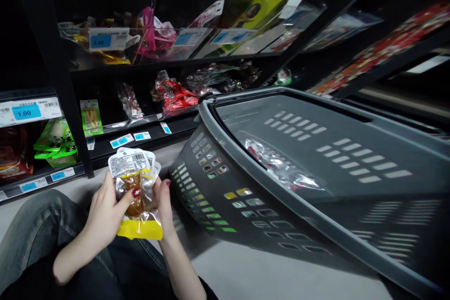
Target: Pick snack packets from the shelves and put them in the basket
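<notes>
Okay, left hand point(103, 211): at 9 o'clock of the packets, pinching them; thumb pressed on the front face, fingers mostly hidden behind.
Right hand point(167, 213): at 3 o'clock, set along the packets' edge, thumb pointing up; other fingers out of sight, can't tell how tightly they grip.
Held packets point(135, 206): between both hands, toward 8 o'clock of the view; clear wrap, yellow lower end, brown food inside; more than one, exact count unclear.
Packet axis: long way runs 12 to 6, leaning slightly toward 11 and 5.
White label point(128, 165): at the packets' 12 o'clock end, barcode facing the wearer.
Basket point(213, 187): grey, slotted, at 2 to 3 o'clock from the hands; long axis slants 10 to 4. Right hand is nearer, left hand farther, packets outside it.
Basket load point(281, 168): clear shiny wraps inside, contents hard to read.
Jeans point(52, 225): bent leg at 8 to 9 o'clock.
Green packets point(58, 143): low shelf, 10 o'clock.
Red packets point(176, 98): low shelf, 1 o'clock, behind the basket's near corner.
Price tag point(105, 40): upper shelf edge, about 12 o'clock, reads 2.50.
</notes>
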A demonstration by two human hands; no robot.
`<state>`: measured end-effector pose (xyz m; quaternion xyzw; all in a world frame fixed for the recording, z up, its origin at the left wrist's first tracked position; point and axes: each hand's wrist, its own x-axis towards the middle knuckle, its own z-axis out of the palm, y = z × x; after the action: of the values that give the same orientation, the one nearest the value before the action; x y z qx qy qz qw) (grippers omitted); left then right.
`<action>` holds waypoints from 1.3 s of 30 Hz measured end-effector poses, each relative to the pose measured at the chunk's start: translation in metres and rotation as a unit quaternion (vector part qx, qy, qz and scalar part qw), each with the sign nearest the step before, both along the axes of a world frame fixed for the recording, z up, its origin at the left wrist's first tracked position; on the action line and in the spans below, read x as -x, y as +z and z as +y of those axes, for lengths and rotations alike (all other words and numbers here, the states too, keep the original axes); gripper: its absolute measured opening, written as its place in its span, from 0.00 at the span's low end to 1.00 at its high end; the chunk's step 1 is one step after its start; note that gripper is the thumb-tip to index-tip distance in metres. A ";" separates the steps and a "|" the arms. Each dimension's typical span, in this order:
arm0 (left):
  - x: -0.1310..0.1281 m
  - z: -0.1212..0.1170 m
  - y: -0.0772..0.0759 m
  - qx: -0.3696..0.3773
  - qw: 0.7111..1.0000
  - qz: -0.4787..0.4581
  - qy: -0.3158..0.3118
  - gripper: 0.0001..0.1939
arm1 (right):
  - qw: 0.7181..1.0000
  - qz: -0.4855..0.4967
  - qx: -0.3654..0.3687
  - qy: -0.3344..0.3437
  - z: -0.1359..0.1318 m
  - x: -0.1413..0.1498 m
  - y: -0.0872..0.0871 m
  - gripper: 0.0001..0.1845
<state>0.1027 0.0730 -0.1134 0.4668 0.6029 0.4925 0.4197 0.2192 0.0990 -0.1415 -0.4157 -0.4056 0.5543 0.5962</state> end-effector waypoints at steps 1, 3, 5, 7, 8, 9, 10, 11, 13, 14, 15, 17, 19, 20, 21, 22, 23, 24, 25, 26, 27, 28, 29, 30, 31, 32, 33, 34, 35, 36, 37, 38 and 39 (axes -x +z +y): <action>0.000 0.001 -0.001 0.001 1.000 0.004 0.009 0.19 | 0.999 0.030 0.002 0.043 -0.001 -0.002 0.003 0.31; 0.000 0.003 -0.004 -0.001 1.000 0.007 0.023 0.20 | 0.988 0.073 0.017 0.136 -0.003 -0.006 0.008 0.32; -0.001 0.005 -0.007 -0.009 0.999 0.025 0.028 0.20 | 0.981 0.078 0.030 0.176 -0.004 -0.008 0.012 0.30; -0.002 0.006 -0.010 -0.019 0.998 0.055 0.029 0.19 | 0.984 0.068 0.034 0.164 -0.005 -0.007 0.013 0.27; -0.002 0.006 -0.011 -0.025 0.997 0.069 0.034 0.19 | 0.985 0.064 0.032 0.154 -0.004 -0.005 0.013 0.26; -0.002 0.007 -0.011 -0.032 0.995 0.079 0.044 0.20 | 0.987 0.061 0.027 0.147 -0.004 -0.003 0.013 0.25; -0.002 0.007 -0.010 -0.040 0.995 0.078 0.051 0.21 | 0.987 0.059 0.022 0.145 -0.004 -0.002 0.014 0.25; -0.002 0.008 -0.010 -0.043 0.996 0.061 0.051 0.22 | 0.987 0.056 0.018 0.147 -0.003 0.000 0.014 0.26; -0.002 0.010 -0.007 -0.033 0.999 -0.014 0.028 0.23 | 0.987 0.052 0.016 0.154 -0.002 0.000 0.015 0.27; -0.001 0.011 -0.005 -0.022 0.998 -0.060 0.015 0.24 | 0.986 0.050 0.016 0.159 -0.002 -0.001 0.016 0.27; 0.000 0.012 -0.002 -0.009 0.994 -0.105 0.004 0.26 | 0.985 0.047 0.016 0.162 -0.001 -0.002 0.017 0.27; 0.001 0.013 0.004 0.015 0.982 -0.190 -0.007 0.30 | 0.986 0.044 0.010 0.163 -0.001 -0.006 0.019 0.27; 0.002 0.012 0.011 0.043 0.962 -0.266 -0.035 0.32 | 0.988 0.045 -0.013 0.150 -0.002 -0.009 0.020 0.28; 0.003 0.011 0.015 0.067 0.950 -0.300 -0.059 0.30 | 0.988 0.044 -0.023 0.143 -0.003 -0.010 0.020 0.28; 0.003 0.009 0.018 0.092 0.937 -0.326 -0.080 0.28 | 0.989 0.043 -0.030 0.139 -0.004 -0.011 0.020 0.27; 0.003 0.008 0.021 0.112 0.928 -0.342 -0.095 0.26 | 0.989 0.042 -0.035 0.138 -0.005 -0.011 0.020 0.26; 0.003 0.007 0.023 0.126 0.922 -0.351 -0.105 0.25 | 0.989 0.041 -0.038 0.139 -0.006 -0.011 0.019 0.25; 0.003 0.006 0.024 0.130 0.919 -0.355 -0.108 0.24 | 0.988 0.042 -0.041 0.141 -0.007 -0.010 0.018 0.25; 0.004 0.006 0.024 0.126 0.920 -0.355 -0.107 0.24 | 0.988 0.045 -0.045 0.143 -0.008 -0.010 0.017 0.24; 0.004 0.006 0.023 0.117 0.922 -0.353 -0.106 0.24 | 0.987 0.049 -0.049 0.144 -0.008 -0.009 0.017 0.23; 0.004 0.006 0.022 0.106 0.925 -0.349 -0.108 0.24 | 0.987 0.053 -0.052 0.144 -0.009 -0.008 0.017 0.23; 0.004 0.006 0.020 0.096 0.928 -0.343 -0.113 0.24 | 0.987 0.057 -0.050 0.143 -0.010 -0.008 0.017 0.23; 0.004 0.006 0.018 0.085 0.931 -0.335 -0.121 0.23 | 0.987 0.061 -0.044 0.143 -0.011 -0.007 0.017 0.24; 0.004 0.006 0.017 0.073 0.935 -0.324 -0.127 0.23 | 0.987 0.064 -0.035 0.141 -0.012 -0.007 0.018 0.24; 0.004 0.006 0.016 0.059 0.939 -0.312 -0.132 0.22 | 0.988 0.068 -0.025 0.135 -0.013 -0.007 0.020 0.24; 0.004 0.005 0.016 0.046 0.943 -0.301 -0.134 0.22 | 0.989 0.071 -0.013 0.127 -0.014 -0.007 0.022 0.23; 0.003 0.004 0.016 0.035 0.947 -0.291 -0.133 0.22 | 0.990 0.072 -0.003 0.120 -0.016 -0.007 0.024 0.22; 0.002 0.003 0.016 0.028 0.950 -0.283 -0.130 0.21 | 0.991 0.072 0.005 0.111 -0.017 -0.007 0.026 0.21; 0.002 0.002 0.018 0.023 0.952 -0.277 -0.126 0.21 | 0.992 0.072 0.010 0.103 -0.018 -0.007 0.028 0.20; 0.001 0.001 0.019 0.021 0.954 -0.272 -0.120 0.20 | 0.993 0.069 0.013 0.098 -0.019 -0.007 0.030 0.20; 0.001 0.000 0.020 0.020 0.956 -0.267 -0.116 0.20 | 0.993 0.067 0.015 0.096 -0.020 -0.007 0.032 0.20; 0.001 0.000 0.021 0.021 0.958 -0.263 -0.114 0.20 | 0.993 0.066 0.016 0.096 -0.021 -0.007 0.033 0.20; 0.001 0.000 0.022 0.022 0.959 -0.260 -0.113 0.19 | 0.993 0.065 0.017 0.096 -0.021 -0.007 0.035 0.20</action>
<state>0.1021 0.0725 -0.0918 0.3782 0.4267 0.5328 0.6253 0.2258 0.0782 -0.1069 -0.3479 -0.3948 0.6418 0.5578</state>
